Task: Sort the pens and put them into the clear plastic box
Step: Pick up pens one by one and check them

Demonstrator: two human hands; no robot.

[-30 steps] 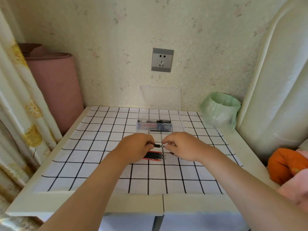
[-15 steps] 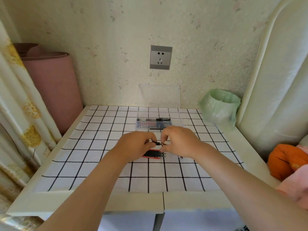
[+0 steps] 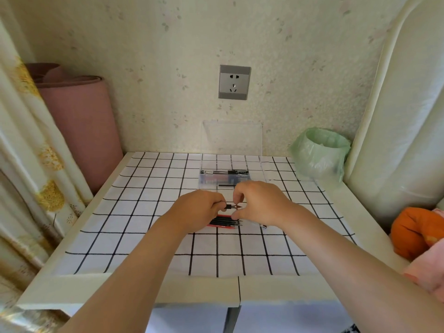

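Pale flecked wallpaper with a grey wall socket [image 3: 234, 82] backs a low white table [image 3: 204, 292] spread with a white cloth ruled in black squares [image 3: 144, 188]. At the far left hang a cream curtain with yellow flowers [image 3: 36, 152] and, beside it, a rolled pink mat [image 3: 79, 131] stood on end.

Over the middle of the cloth, the left hand [image 3: 199, 209] is curled firmly round the barrel of a slim black pen [image 3: 231, 207]. It holds the pen level with the tip pointing right, probably so it can be checked or capped before it is sorted. Just below lies a loose bundle of black and red pens [image 3: 224, 222], side by side on the cloth and not yet put away.

Behind them stands the clear plastic box [image 3: 224, 180]. Its transparent lid [image 3: 231, 138] leans back against the wall so the opening is free, and a few dark pens already lie inside.

The right hand [image 3: 262, 203] arches its thumb and forefinger narrowly round the pen's tip. Whether they actually nip it I cannot tell. One more dark pen end shows under this hand.

Further right sit a small bin lined with a pale green bag [image 3: 319, 155] and an orange soft cushion [image 3: 413, 230], both well apart from the work.
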